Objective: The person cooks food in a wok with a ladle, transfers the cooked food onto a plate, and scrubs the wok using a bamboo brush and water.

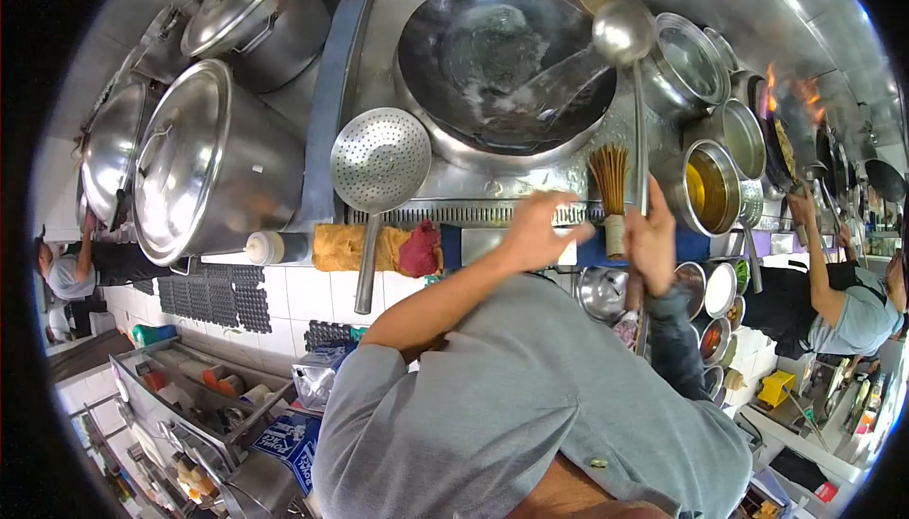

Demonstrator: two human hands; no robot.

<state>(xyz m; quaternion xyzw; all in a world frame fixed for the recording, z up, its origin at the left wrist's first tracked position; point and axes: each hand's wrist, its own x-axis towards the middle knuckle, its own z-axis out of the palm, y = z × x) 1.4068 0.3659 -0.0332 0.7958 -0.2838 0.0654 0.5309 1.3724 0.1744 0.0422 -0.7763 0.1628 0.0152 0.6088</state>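
Ladle (625, 32) came last, left to right, after a skimmer (381, 161), a wet wok (428, 60), the left hand (542, 234), empty with fingers loosely spread, and a brush (611, 183), its bowl by the wok's right rim and its handle within the right hand (652, 244), fingers curled round it.

Bright, fairly even light fills the fisheye view, which curves and stretches towards its black border. White glare sits on the long-handled polished-steel ladle (624, 32) by the wide black metal wok (426, 50); well right of the wok, bright orange flames (771, 85) glow.
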